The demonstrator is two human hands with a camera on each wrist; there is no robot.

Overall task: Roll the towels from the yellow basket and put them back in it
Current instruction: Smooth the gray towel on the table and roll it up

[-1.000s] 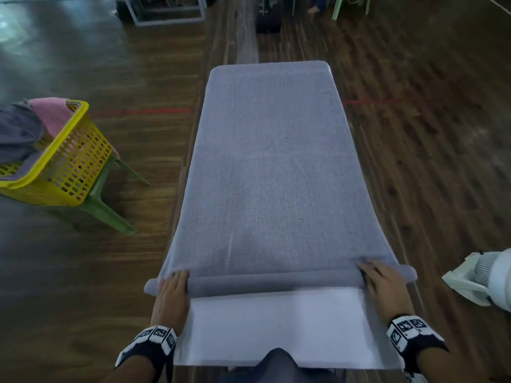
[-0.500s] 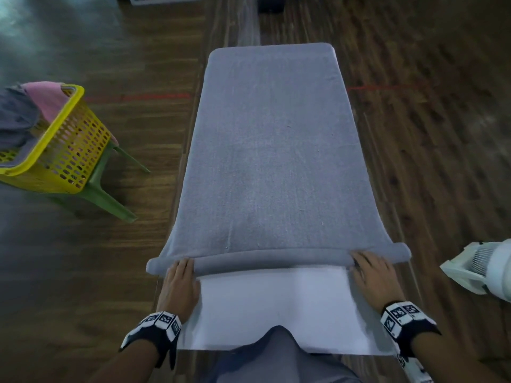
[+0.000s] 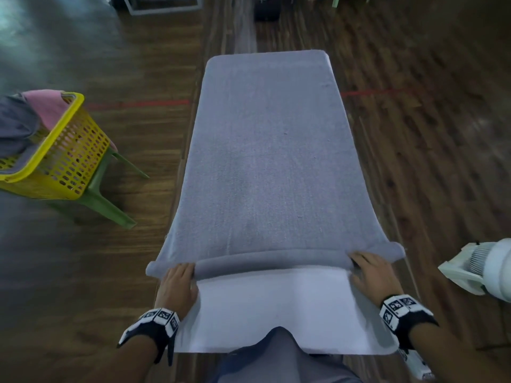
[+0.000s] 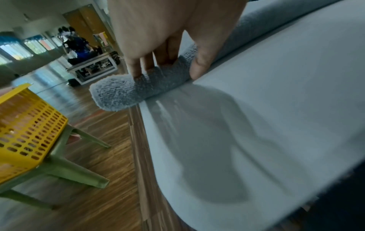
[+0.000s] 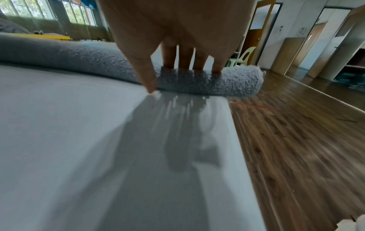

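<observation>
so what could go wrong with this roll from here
1. The roll is still thin, and most of the grey towel lies flat ahead. The left hand and right hand press only near its ends, so the middle may loosen or lag.
2. Both ends stick out past the white table edges and could sag or roll unevenly.

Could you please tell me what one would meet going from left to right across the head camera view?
Yellow basket holding towels, on a green stool → left hand → grey towel on the white table → right hand → white fan.
</observation>
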